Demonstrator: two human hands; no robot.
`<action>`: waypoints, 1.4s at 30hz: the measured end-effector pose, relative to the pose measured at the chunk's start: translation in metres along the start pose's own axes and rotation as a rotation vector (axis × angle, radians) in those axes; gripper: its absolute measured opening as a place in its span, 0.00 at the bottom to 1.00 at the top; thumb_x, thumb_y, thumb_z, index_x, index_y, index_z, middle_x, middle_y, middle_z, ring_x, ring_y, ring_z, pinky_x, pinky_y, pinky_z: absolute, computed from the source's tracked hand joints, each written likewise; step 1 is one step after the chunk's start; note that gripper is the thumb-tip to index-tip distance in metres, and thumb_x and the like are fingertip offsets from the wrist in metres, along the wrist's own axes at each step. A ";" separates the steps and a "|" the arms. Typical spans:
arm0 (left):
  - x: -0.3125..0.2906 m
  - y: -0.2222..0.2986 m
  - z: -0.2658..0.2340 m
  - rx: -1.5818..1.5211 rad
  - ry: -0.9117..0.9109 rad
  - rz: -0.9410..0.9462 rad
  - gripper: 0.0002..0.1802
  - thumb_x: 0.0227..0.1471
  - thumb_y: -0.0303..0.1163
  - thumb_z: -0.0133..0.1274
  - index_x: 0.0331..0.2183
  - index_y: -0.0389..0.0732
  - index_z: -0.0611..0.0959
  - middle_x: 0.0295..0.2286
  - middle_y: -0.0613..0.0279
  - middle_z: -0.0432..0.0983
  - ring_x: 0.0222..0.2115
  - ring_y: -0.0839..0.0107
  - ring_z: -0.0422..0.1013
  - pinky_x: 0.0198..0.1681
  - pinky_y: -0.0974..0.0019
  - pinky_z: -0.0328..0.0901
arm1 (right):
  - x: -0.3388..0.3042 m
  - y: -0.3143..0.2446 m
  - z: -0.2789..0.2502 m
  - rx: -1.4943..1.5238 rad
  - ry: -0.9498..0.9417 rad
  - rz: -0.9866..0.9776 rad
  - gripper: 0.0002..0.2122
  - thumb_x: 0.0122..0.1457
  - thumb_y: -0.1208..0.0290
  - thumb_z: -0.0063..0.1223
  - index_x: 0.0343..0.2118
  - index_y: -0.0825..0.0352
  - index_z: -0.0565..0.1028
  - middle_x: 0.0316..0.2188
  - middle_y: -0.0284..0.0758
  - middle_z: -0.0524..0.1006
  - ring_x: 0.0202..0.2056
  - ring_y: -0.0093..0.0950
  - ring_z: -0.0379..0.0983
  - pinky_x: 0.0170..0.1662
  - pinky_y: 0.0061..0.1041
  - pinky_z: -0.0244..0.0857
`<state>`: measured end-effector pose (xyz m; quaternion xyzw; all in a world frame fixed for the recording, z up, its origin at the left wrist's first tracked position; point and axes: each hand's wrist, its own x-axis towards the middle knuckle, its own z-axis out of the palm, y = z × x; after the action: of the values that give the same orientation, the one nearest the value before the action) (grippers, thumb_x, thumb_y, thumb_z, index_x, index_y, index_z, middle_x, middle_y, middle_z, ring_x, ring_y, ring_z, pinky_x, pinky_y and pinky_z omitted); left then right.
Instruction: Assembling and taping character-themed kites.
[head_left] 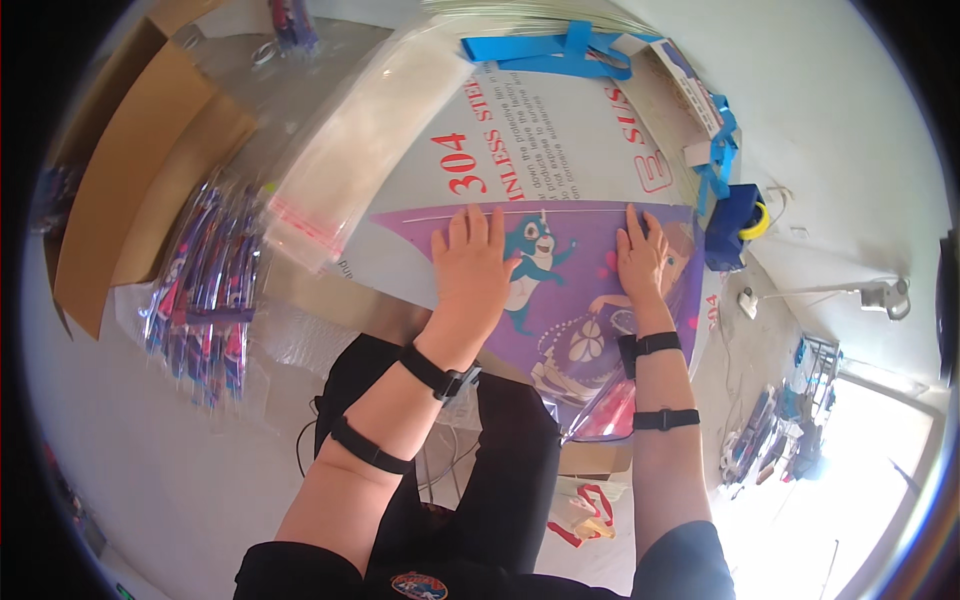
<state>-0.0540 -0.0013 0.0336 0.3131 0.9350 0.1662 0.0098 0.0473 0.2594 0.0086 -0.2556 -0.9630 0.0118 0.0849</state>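
Note:
A thin purple sheet (580, 262) lies on the work surface in front of me, its left end running to a point like a kite's wing. It is printed with a teal cartoon animal and a figure in a dress, and a pale line runs along its far edge. My left hand (474, 268) lies flat on the sheet left of the animal, fingers spread toward the far edge. My right hand (642, 252) rests flat near the right end, fingers stretched out, partly covering the dressed figure. The sheet's near part hangs over the edge toward my lap.
Clear plastic bags (370, 130) lie stacked at the far left. Blue straps (545, 48) and a small box (685, 85) sit at the back. A dark blue tape dispenser (733, 228) stands right. Wrapped bundles (205, 290) and an open cardboard box (135, 180) are left.

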 end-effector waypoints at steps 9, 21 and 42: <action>0.001 -0.001 0.005 0.133 -0.017 0.034 0.35 0.48 0.48 0.53 0.54 0.42 0.67 0.52 0.53 0.62 0.51 0.60 0.59 0.49 0.55 0.57 | 0.009 0.016 -0.009 0.352 -0.019 0.062 0.21 0.54 0.69 0.54 0.53 0.52 0.70 0.51 0.42 0.65 0.51 0.40 0.62 0.53 0.34 0.58; 0.006 0.012 0.004 0.130 -0.044 0.055 0.32 0.50 0.47 0.52 0.53 0.41 0.69 0.50 0.53 0.64 0.50 0.59 0.61 0.49 0.55 0.58 | 0.016 0.226 -0.072 0.314 0.567 0.848 0.13 0.51 0.63 0.56 0.36 0.66 0.78 0.28 0.35 0.78 0.30 0.26 0.74 0.35 0.26 0.67; 0.007 0.008 0.004 0.193 -0.040 0.052 0.31 0.50 0.46 0.52 0.53 0.42 0.69 0.50 0.53 0.64 0.50 0.60 0.61 0.50 0.58 0.58 | 0.014 0.202 -0.079 1.498 0.550 1.173 0.04 0.52 0.77 0.56 0.29 0.65 0.72 0.26 0.31 0.67 0.28 0.25 0.64 0.40 0.32 0.65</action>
<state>-0.0550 0.0099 0.0333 0.3400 0.9379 0.0691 -0.0061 0.1480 0.4398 0.0750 -0.5660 -0.3745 0.5983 0.4260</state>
